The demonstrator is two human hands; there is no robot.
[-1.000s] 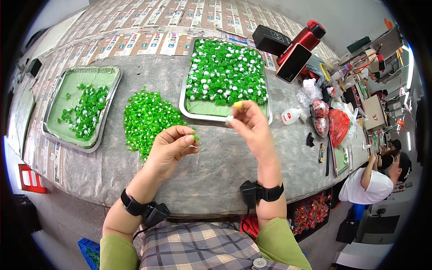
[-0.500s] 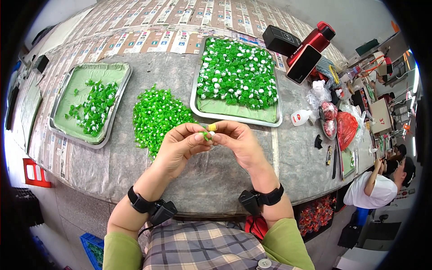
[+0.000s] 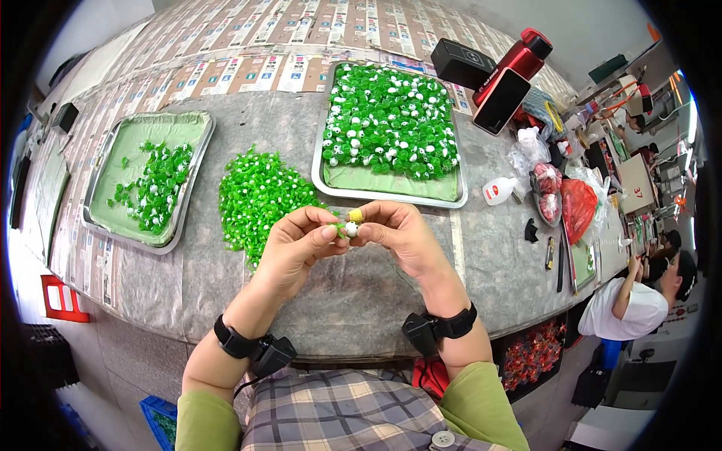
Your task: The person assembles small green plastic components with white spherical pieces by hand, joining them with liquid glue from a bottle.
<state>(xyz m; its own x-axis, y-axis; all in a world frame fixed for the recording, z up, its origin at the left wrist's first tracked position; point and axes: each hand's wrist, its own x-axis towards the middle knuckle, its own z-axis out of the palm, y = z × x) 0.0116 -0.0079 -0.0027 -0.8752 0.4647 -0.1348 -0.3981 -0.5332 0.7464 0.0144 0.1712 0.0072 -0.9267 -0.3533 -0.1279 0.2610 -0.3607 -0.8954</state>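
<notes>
Head view: two hands joining a small green-and-white piece above the worktop.

Left hand (image 3: 301,240) and right hand (image 3: 395,229) meet, each pinched shut on the small piece (image 3: 349,228), held just above the grey worktop (image 3: 361,301). Loose green pile (image 3: 259,195) beside the left hand; filled tray (image 3: 444,197) beyond; sparser tray (image 3: 113,161) far left. Assembly step appears mid-way; pressing together calls for steady alignment.

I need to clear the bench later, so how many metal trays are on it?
2. One tray lies at the left, sparsely holding green pieces; the other tray sits at the middle back, heaped with green-and-white pieces, just beyond the hands. Clutter at the right could hide more.
</notes>
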